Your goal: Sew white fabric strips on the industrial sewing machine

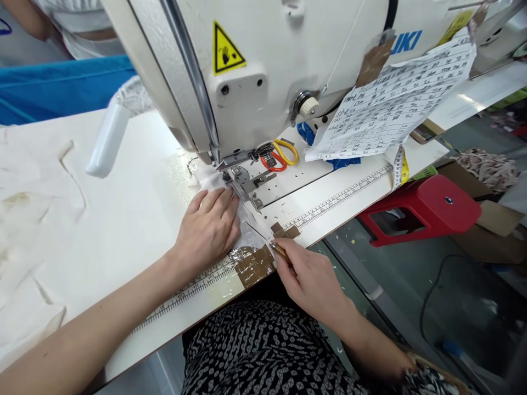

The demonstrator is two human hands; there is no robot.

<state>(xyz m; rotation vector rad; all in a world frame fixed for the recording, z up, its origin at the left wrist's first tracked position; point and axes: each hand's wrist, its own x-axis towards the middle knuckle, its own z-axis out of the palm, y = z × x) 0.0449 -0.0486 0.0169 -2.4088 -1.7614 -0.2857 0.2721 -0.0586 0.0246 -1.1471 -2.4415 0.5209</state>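
Note:
A piece of thin white fabric [246, 229] lies at the needle area of the white sewing machine [263, 49], running toward the table's front edge. My left hand [212, 222] rests flat on this fabric just in front of the presser foot, fingers stretched out and pointing at the needle. In my right hand [310, 274] is an awl [280, 250] with a wooden handle, gripped between thumb and fingers. Its thin metal tip points left and lies over the fabric, close to my left hand. Whether the tip touches the cloth I cannot tell.
Scissors [285, 154] with orange and yellow handles lie behind the needle plate. A handwritten sheet [382, 104] hangs from the machine. More white cloth [28, 236] covers the table's left side. A red stool [428, 208] stands right. Another person [78, 24] is at the back left.

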